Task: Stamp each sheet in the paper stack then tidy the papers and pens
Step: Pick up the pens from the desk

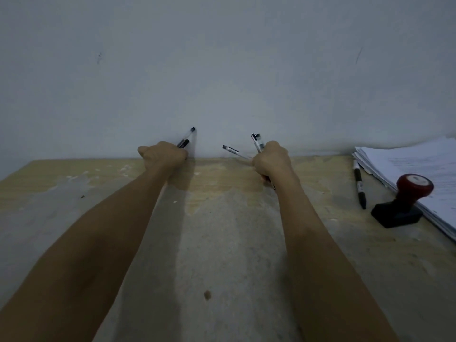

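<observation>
My left hand (pixel 162 155) grips two pens (pixel 186 139) near the table's far edge, their black tips pointing up and right against the wall. My right hand (pixel 270 159) holds a bundle of pens (pixel 257 141); one sticks up, another (pixel 232 150) juts out to the left, and a tip shows below the fist. A lone black pen (pixel 359 185) lies on the table at the right. Beside it sits a stamp (pixel 404 201) with a red handle and black base, touching the stack of papers (pixel 419 164) at the far right.
The worn wooden table (pixel 222 230) runs up to a plain grey wall (pixel 222 70). The paper stack lies slightly fanned and extends past the right frame edge. A small brown spot (pixel 207 294) marks the table near me.
</observation>
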